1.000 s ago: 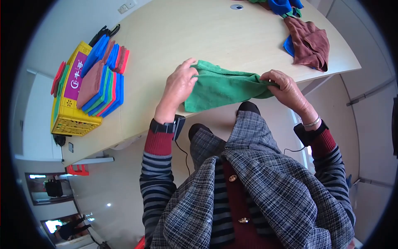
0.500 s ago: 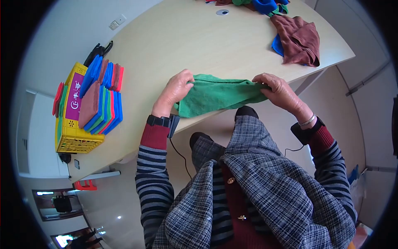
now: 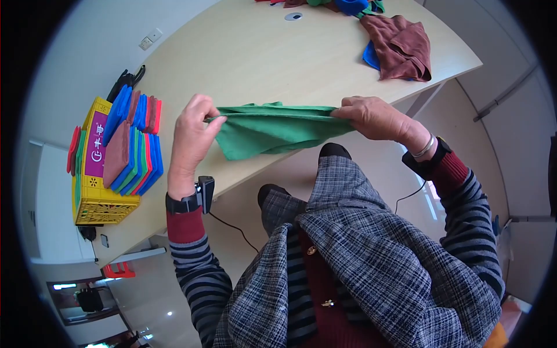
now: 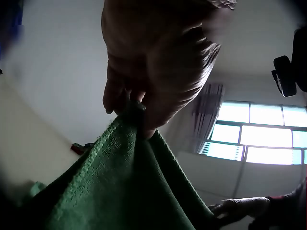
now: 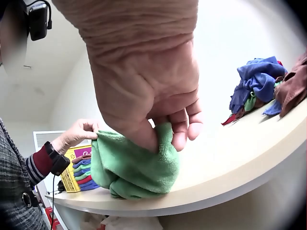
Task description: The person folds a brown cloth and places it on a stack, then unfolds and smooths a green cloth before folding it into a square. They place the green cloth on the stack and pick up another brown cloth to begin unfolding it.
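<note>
Cloth (image 3: 272,130) (green) held betw. our L hand (image 3: 191,127) & R hand (image 3: 374,119), each pinching one end, at near edge of desk (image 3: 261,64); we see yellow crate (image 3: 107,210) & brown cloth (image 3: 400,49) on desk.

- Your head view is bright, with soft light over the green cloth (image 3: 278,130); fisheye distortion curves the table (image 3: 249,64) behind it, and the corners go black.
- Your left wrist view is dim: the window (image 4: 268,135) right of the cloth glares white, leaving your left hand (image 4: 153,62) above it dark.
- Your right wrist view is brighter, the wall (image 5: 225,33) above the cloth washed out near white.
</note>
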A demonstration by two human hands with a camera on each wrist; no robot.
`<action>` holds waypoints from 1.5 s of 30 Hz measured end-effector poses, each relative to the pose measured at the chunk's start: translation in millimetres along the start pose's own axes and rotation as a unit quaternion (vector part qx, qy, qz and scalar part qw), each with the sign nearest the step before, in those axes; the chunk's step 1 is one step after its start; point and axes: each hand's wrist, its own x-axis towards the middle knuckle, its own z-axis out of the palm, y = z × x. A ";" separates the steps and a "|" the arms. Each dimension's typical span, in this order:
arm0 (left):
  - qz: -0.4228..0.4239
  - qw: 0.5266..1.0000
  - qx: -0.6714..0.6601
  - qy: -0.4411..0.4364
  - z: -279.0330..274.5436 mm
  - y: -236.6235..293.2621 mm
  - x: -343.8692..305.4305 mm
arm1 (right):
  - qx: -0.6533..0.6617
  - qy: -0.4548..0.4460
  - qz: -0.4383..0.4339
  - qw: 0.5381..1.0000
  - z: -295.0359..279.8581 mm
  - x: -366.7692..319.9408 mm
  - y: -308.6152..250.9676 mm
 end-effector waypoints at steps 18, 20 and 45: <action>0.018 0.991 -0.002 0.136 -102.2 29.6 -25.1 | -0.026 0.172 -0.104 0.979 -116.7 45.8 -24.1; 0.007 0.989 -0.008 0.146 -114.8 31.5 -29.1 | -0.018 0.198 -0.124 0.972 -130.6 57.4 -34.1; -0.079 0.978 0.012 0.190 -215.8 85.2 -127.8 | 0.260 0.174 -0.115 0.943 -170.8 81.3 -78.2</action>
